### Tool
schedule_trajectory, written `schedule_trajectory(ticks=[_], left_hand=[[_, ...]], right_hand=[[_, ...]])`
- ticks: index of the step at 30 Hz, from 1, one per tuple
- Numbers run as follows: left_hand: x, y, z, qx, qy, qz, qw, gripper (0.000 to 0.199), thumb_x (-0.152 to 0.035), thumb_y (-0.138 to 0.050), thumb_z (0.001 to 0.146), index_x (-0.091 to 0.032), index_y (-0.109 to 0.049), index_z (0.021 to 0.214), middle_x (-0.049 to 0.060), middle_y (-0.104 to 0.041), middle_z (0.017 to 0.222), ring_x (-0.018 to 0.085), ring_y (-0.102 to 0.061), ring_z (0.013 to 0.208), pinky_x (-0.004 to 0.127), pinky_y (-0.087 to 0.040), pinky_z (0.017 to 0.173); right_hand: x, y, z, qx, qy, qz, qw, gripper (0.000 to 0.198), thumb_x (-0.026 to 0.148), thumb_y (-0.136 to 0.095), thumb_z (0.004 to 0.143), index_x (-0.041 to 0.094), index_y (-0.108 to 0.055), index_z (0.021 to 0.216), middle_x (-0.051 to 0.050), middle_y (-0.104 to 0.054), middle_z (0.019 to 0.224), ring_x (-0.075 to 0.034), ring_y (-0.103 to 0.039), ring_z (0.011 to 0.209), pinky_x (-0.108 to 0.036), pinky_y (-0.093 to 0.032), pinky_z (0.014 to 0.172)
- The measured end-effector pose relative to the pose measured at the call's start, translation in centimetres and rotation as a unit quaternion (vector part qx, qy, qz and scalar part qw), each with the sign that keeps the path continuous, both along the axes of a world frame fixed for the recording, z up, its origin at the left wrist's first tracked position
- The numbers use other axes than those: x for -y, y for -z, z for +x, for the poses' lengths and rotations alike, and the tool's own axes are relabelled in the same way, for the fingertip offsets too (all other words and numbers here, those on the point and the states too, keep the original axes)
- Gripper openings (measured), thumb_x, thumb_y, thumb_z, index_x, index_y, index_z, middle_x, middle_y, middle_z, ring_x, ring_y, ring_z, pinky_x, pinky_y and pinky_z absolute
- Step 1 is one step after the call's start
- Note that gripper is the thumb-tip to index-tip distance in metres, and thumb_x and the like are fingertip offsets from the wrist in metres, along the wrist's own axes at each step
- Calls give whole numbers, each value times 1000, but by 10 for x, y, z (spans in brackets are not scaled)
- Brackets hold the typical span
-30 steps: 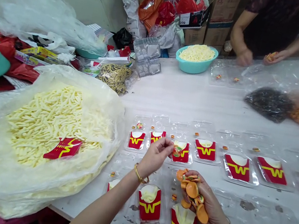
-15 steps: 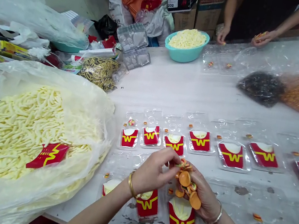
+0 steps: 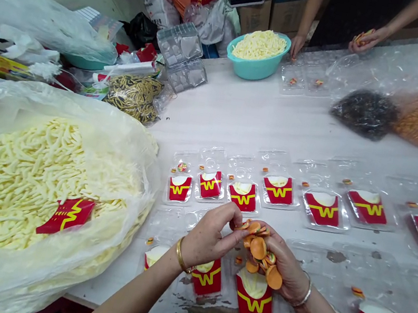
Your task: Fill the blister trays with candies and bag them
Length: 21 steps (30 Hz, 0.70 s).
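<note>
Cluttered packing table (image 3: 262, 128) again, white top scuffed near our edge, boxes and bags piled at the far end where another person's hands work beside a teal bowl (image 3: 256, 60) of little yellow fries.

What's changed: a second ago our left hand (image 3: 209, 237) was stretched out over the far row of blister trays (image 3: 242, 194), fingertips just over one pocket. Now it's pulled back and meets our right hand (image 3: 286, 268), pinching at the heap of tiny burger pieces (image 3: 262, 251) cupped there. So we reckon one piece got dropped off and we're picking the next from the stash.

Grip-wise: right palm is curled loosely around the orange buns and mixed bits, holding the pile. Left thumb and fingers close on something at the near-left edge of that pile, but we can't tell if a piece is actually caught yet.

Just below the grip sit red fry cartons (image 3: 254, 300) in their trays; beyond it, the far row. Off to the left, a big bag of fries (image 3: 41, 176).

Writing: only a yellow "W"-like mark on each red carton. Box labels at the back are too blurry to read.
</note>
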State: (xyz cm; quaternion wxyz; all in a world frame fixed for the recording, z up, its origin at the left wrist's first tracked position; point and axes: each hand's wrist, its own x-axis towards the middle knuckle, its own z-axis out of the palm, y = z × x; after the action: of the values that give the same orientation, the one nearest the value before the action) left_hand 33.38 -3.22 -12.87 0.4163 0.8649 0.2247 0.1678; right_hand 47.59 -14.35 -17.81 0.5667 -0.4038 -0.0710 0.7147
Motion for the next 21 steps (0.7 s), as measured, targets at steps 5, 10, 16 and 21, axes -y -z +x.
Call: schedule_trajectory(ticks=[5, 10, 16, 21], left_hand=[[-10, -3, -6, 20, 2, -55, 998, 10, -27, -57, 86, -18, -54, 88, 2, -58, 78, 10, -49, 66, 23, -41, 60], [-74, 18, -15, 2, -173, 97, 980, 9, -24, -52, 89, -18, -59, 88, 4, -62, 86, 13, -56, 78, 26, -45, 71], [-144, 63, -17, -125, -170, 253, 944, 21, -14, -44, 88, -20, -62, 96, 5, -63, 100, 16, -60, 91, 28, -48, 78], [-145, 73, -20, -241, -119, 309, 912, 33, -8, -42, 85, -20, -61, 109, 7, -61, 121, 19, -60, 104, 33, -48, 88]], right_hand=[[0, -2, 1, 0, -2, -1, 1000, 18, 23, -59, 78, 24, -60, 96, 0, -62, 92, -12, -56, 74, -23, -48, 66], [0, -3, -1, -10, 3, -29, 1000, 26, 28, -65, 73, 26, -61, 98, -1, -62, 96, -15, -57, 74, -26, -49, 65], [-1, -8, -4, -13, 3, -22, 1000, 23, 31, -68, 71, 25, -61, 92, 0, -62, 96, -13, -56, 76, -22, -45, 64], [0, -8, -2, -31, 7, -25, 999, 26, 33, -72, 67, 26, -62, 90, 2, -62, 90, -12, -53, 68, -21, -42, 60]])
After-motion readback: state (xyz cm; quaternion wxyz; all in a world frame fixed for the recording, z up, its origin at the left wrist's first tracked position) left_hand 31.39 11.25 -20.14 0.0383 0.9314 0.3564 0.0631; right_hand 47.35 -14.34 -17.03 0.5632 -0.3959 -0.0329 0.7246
